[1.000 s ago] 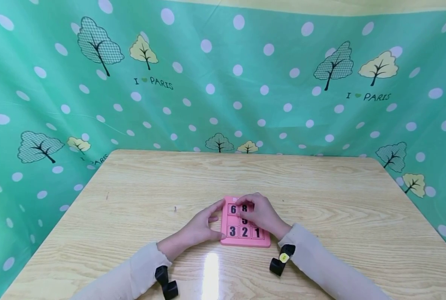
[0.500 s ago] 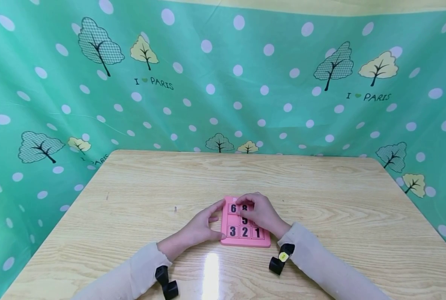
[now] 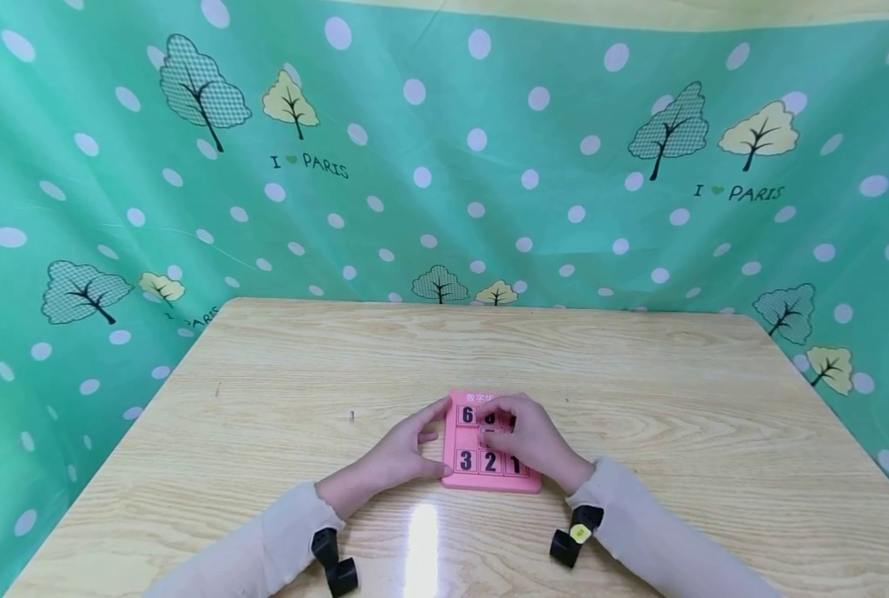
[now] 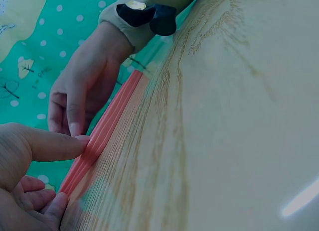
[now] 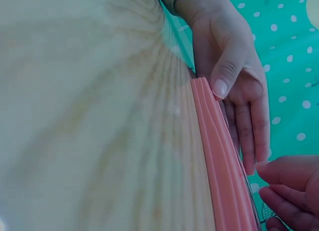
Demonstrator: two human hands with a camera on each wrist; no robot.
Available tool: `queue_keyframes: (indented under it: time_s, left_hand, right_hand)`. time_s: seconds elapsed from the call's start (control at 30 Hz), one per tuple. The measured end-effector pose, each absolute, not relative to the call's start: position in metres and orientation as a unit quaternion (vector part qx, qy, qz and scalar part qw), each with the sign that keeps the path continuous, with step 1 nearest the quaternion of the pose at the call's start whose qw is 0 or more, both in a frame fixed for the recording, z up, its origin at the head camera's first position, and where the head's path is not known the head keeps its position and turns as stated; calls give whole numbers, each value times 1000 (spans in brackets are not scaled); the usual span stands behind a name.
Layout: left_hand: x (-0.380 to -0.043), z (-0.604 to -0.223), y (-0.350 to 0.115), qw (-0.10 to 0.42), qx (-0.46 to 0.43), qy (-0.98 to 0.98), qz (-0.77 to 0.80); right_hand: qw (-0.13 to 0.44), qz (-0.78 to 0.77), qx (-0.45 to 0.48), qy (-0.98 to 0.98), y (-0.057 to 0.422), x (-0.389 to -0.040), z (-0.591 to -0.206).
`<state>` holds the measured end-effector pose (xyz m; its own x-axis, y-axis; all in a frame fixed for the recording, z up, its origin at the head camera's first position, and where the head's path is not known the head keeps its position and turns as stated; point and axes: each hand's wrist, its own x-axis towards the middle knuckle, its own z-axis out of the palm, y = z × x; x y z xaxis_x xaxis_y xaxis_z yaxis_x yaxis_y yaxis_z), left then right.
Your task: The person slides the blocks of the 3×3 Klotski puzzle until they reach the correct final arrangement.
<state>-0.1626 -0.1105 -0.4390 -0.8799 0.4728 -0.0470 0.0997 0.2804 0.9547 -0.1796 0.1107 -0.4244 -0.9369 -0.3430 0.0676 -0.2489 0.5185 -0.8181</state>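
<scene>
Head view: pink number puzzle (image 3: 493,484) lying flat on the tabletop (image 3: 639,374), left hand (image 3: 392,453) braced along its left edge, fingers fairly straight. Right hand (image 3: 537,438) is over the middle, thumb and index apart; can't tell if either touches a tile. My worry: the 6 tile (image 3: 467,415) and 3 tile (image 3: 466,461) both border the bare slot, so a stray fingertip could shift the wrong one. A hard sideways push might skid the board too.
</scene>
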Motion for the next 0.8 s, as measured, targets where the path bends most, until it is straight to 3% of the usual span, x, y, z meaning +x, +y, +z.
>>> queue_keyframes:
  time_s: [0.8]
  left_hand:
    - [-161,-437,-111,166,175,787,568]
  right_hand:
    - [45,-452,-213,865,113,-147,-432]
